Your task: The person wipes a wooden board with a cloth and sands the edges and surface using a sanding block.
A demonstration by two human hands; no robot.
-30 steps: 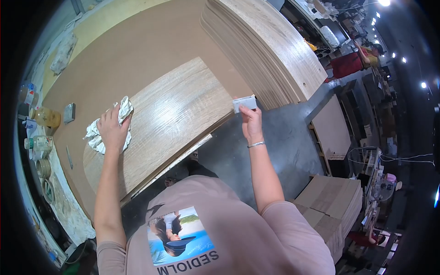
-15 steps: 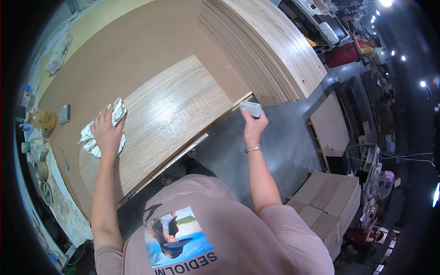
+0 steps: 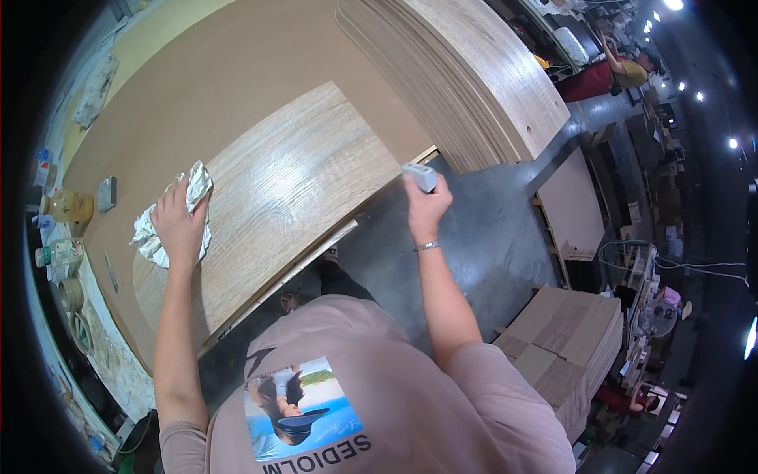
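Note:
A wood-grain board [image 3: 276, 182] lies flat on the brown worktable, its long edge toward me. At its left end my left hand [image 3: 178, 225] is closed on a crumpled white rag [image 3: 199, 188] and presses it on the board. Gripped in my right hand [image 3: 427, 209] is a small grey sanding block [image 3: 419, 176], at the board's right corner near the table edge. Whether the block touches the edge, I cannot tell. A bracelet sits on my right wrist.
Stacked curved panels [image 3: 458, 95] stand at the table's far right. On the left are another grey block [image 3: 106, 194], a thin metal tool [image 3: 111, 271], a jar of amber paste [image 3: 71, 206] and bottles. Flat cardboard [image 3: 553, 332] is piled at right; a person [image 3: 612, 75] works farther off.
My right hand has moved slightly left with the sanding block, closer to the board's corner. My left hand stays on the rag. The whole view has shifted a little.

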